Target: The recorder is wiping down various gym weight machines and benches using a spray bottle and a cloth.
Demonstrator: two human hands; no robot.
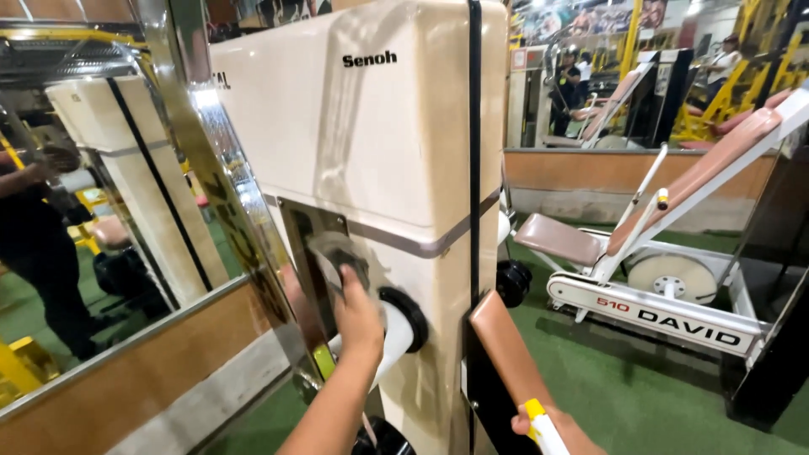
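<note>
Cloth (337,257) against metal: the left hand (358,316) presses a grey rag flat onto the steel plate (310,227) on the side of a cream gym machine housing (371,143), fingers closed over the rag's lower edge, and the rag itself is blurred. Just right of that hand, a white roller handle (396,333) sticks out of a black collar (415,316) in the housing. Down at the bottom edge, the right hand (556,430) is only partly in view, wrapped around a white bottle with a yellow cap (539,425); how firmly it grips cannot be told. Beside it stands a tan padded rest (506,354), tilted. Left of the housing runs a chrome post (215,168), and next to it a wall mirror (93,219) shows a person in dark clothes. Well apart on the green floor (624,379), a white incline bench with pinkish pads (666,219) stands; other people work at yellow frames far behind.
</note>
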